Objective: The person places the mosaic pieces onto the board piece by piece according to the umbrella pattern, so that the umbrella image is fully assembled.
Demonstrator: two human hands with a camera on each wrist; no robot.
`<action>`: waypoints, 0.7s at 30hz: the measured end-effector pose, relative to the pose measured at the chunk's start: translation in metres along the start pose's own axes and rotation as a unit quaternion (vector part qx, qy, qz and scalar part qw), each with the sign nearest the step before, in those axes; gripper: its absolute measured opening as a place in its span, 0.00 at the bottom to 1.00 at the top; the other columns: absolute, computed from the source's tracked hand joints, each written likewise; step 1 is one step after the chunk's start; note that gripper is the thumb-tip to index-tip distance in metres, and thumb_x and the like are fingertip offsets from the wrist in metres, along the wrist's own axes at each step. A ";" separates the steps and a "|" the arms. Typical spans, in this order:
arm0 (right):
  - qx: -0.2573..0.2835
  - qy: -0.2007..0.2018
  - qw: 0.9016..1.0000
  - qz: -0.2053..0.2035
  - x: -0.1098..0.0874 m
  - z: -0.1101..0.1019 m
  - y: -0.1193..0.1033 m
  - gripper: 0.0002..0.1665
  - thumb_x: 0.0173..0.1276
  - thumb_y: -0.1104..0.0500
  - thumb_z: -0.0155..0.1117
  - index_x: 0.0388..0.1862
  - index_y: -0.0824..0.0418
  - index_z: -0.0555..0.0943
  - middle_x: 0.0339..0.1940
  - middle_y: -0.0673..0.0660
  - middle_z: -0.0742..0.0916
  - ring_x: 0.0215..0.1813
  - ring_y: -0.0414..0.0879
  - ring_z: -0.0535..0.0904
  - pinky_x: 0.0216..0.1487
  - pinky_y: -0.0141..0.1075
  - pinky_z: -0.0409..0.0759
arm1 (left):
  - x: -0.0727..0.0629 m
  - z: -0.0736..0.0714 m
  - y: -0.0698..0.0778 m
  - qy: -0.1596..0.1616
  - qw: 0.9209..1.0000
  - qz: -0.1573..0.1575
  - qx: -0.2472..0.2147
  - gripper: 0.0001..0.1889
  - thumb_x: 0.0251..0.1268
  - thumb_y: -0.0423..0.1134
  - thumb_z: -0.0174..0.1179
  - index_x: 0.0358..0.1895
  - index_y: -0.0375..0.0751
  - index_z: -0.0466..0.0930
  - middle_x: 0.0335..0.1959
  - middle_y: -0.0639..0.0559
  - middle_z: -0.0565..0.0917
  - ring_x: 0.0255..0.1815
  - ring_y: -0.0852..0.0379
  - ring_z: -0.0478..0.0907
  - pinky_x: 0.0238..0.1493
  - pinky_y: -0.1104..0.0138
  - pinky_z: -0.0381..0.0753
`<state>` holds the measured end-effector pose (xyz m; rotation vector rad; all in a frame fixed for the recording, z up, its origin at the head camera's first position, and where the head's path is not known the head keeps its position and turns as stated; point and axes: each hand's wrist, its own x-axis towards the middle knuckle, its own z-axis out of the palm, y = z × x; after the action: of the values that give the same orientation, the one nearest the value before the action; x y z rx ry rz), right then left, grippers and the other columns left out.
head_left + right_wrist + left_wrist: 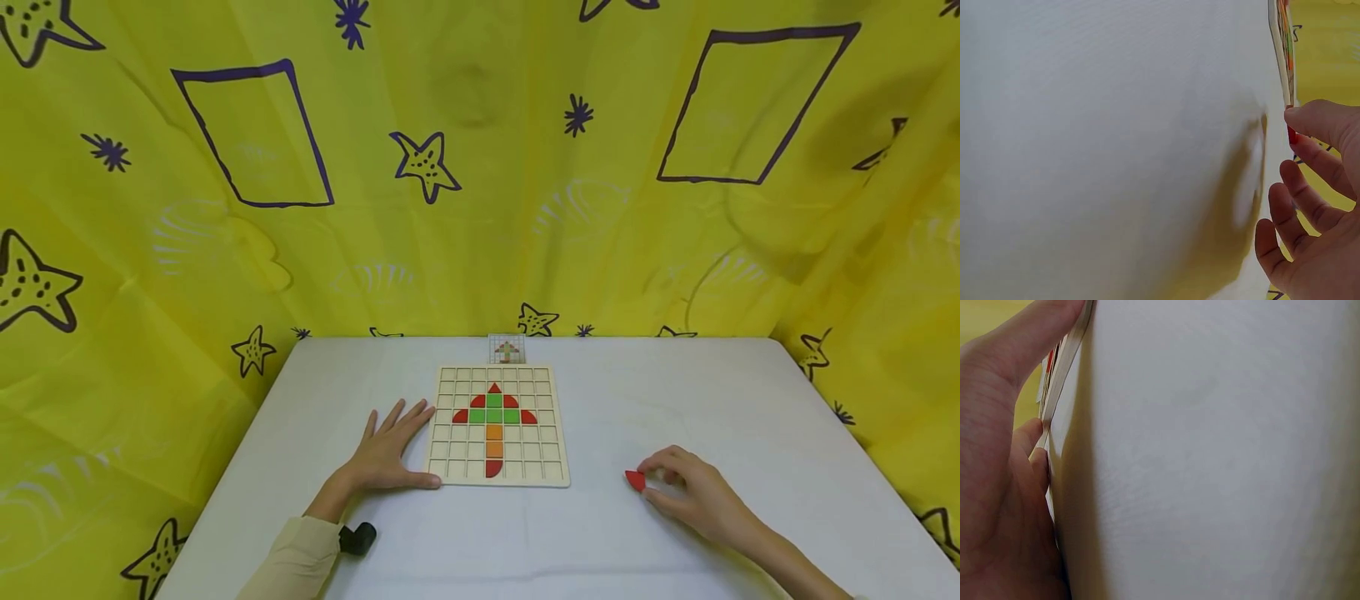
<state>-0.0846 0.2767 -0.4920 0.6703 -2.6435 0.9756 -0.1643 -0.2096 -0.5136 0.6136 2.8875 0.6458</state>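
Note:
A square wooden grid board (536, 450) lies on the white table, bearing red, green and orange pieces in an arrow-like pattern. My left hand (386, 454) is spread along the board's left side; its thumb and fingertips touch the edge. In the left wrist view, the thumb and fingers of the left hand (997, 462) reach the board's rim. Right of the board, my right hand (697, 492) pinches a red piece (635, 480) with one curved side between thumb and index finger. The right wrist view shows the red piece (1292, 128) edge-on, the other fingers loosely bent.
A small pattern card (507, 348) stands behind the board near the table's back edge. The white tabletop (585, 542) spreads around the board. A yellow curtain (480, 250) with starfish drawings hangs behind and at both sides. A black wrist device (357, 539) sits at my left cuff.

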 end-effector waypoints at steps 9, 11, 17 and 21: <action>0.030 -0.006 1.000 -0.006 0.025 0.006 -0.016 0.20 0.58 0.68 0.79 0.42 0.45 0.86 0.40 0.40 0.85 0.36 0.38 0.77 0.36 0.33 0.80 | -0.001 -0.008 0.008 -0.020 1.000 -0.008 0.006 0.62 0.43 0.74 0.72 0.83 0.51 0.56 0.84 0.49 0.55 0.85 0.38 0.39 0.74 0.30 0.30; 0.033 -0.008 0.999 -0.004 0.031 0.007 -0.020 0.20 0.58 0.68 0.78 0.42 0.45 0.86 0.40 0.40 0.85 0.36 0.40 0.77 0.36 0.33 0.79 | 0.000 -0.007 0.008 -0.020 1.000 -0.008 0.005 0.62 0.43 0.74 0.72 0.83 0.51 0.56 0.84 0.49 0.55 0.85 0.38 0.39 0.74 0.30 0.29; 0.042 -0.008 0.999 -0.017 0.048 0.010 -0.031 0.20 0.58 0.69 0.78 0.42 0.48 0.86 0.41 0.43 0.86 0.35 0.45 0.79 0.35 0.36 0.81 | -0.001 -0.007 0.008 -0.019 1.000 -0.007 0.005 0.62 0.43 0.74 0.72 0.82 0.52 0.57 0.84 0.50 0.55 0.84 0.38 0.40 0.75 0.31 0.30; 0.049 -0.017 0.999 -0.017 0.059 0.013 -0.038 0.19 0.58 0.69 0.78 0.43 0.49 0.86 0.42 0.44 0.86 0.36 0.44 0.79 0.35 0.37 0.81 | -0.003 -0.008 0.008 -0.008 1.000 0.001 0.001 0.62 0.43 0.73 0.72 0.82 0.50 0.58 0.83 0.48 0.56 0.84 0.36 0.42 0.74 0.30 0.31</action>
<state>-0.1176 0.2228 -0.4591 0.7571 -2.6172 1.0996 -0.1601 -0.2075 -0.5032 0.6183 2.8737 0.6368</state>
